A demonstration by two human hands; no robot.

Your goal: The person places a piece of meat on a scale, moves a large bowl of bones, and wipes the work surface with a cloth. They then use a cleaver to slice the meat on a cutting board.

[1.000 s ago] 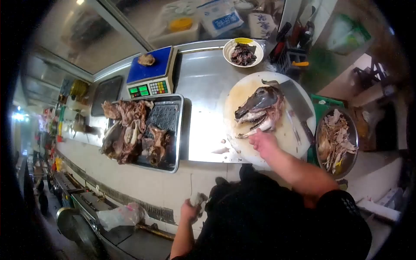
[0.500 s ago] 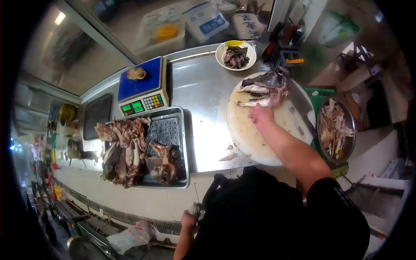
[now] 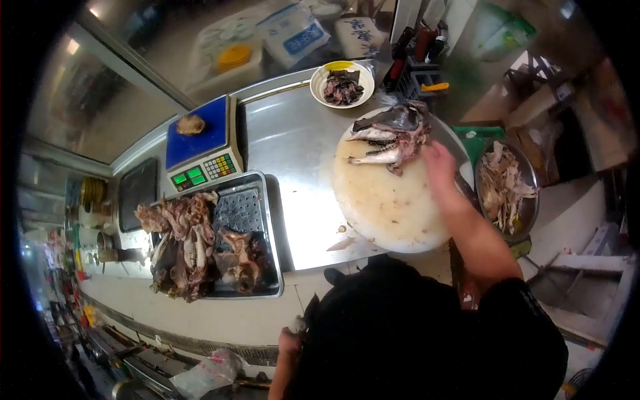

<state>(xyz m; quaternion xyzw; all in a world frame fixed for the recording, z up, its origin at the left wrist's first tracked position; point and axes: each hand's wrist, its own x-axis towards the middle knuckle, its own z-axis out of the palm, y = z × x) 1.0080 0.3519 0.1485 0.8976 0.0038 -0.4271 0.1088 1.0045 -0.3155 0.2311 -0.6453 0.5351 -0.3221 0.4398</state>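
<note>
A split animal head (image 3: 393, 137) with a row of teeth and dark skin lies at the back of a round cutting board (image 3: 393, 207). My right hand (image 3: 440, 167) is over the board's right side, its fingers stretched out beside the head's right end. Down by my body, my left hand (image 3: 289, 343) is closed round a small greyish thing (image 3: 297, 325) that I cannot make out. Behind the board stands a bowl (image 3: 320, 97) of dark cut meat pieces (image 3: 344, 89).
On the left, a perforated metal tray (image 3: 275, 247) holds meaty bone pieces (image 3: 183, 250). A digital scale (image 3: 207, 167) carries one brown piece (image 3: 191, 125). To the board's right is a metal basin (image 3: 530, 223) of bones (image 3: 505, 183). A knife rack (image 3: 425, 75) stands at the back.
My right hand has moved right, from the head's lower jaw to its right end. The knife seen on the board earlier is now hidden around my hand. The view has shifted slightly.
</note>
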